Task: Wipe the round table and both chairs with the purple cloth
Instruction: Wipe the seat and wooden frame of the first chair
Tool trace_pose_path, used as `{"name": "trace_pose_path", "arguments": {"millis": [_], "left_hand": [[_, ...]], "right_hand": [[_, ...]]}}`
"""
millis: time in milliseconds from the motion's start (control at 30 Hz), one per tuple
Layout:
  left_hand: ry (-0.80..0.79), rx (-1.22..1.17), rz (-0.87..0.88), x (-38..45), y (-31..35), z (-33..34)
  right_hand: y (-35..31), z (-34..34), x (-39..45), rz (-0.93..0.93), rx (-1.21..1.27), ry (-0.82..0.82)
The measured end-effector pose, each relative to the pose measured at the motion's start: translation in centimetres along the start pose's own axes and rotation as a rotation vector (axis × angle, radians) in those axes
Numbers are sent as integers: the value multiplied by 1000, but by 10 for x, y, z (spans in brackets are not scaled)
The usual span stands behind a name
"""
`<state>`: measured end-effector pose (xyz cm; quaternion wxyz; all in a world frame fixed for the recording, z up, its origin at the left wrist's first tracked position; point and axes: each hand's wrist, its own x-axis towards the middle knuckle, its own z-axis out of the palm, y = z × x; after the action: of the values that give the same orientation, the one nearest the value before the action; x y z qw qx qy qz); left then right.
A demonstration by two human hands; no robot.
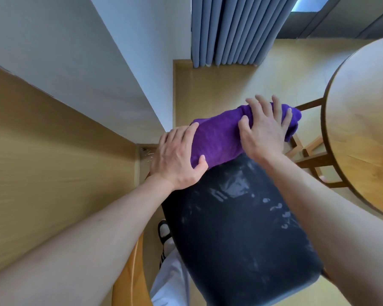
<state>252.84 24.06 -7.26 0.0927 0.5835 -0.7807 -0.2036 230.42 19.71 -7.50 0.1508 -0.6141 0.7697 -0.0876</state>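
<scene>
Layout seen from above your hands. Your left hand (177, 157) and right hand (263, 131) rest on the cloth (219, 138), one at each end of it. The cloth lies across the far edge of the chair seat (241, 228), which extends from your hands back toward you. The round desk (363, 129) stands to the right of your right hand. A wall panel (53, 162) runs left of your left hand; a curtain (237, 29) hangs beyond both hands.

White wall (80, 51), grey curtains (237, 29), wood floor (241, 82).
</scene>
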Motion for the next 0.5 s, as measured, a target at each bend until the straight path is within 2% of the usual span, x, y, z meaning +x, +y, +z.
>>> {"name": "trace_pose_path", "arguments": {"millis": [67,267,500], "left_hand": [[-2,-18,-10,-1,0,-1],[35,-204,-158,-11,0,-16],[-172,-58,-308,-101,-39,-51]], "right_hand": [[-29,13,-18,41,0,13],[-60,21,-67,-107,81,-87],[-55,14,-88,-342,36,-244]]}}
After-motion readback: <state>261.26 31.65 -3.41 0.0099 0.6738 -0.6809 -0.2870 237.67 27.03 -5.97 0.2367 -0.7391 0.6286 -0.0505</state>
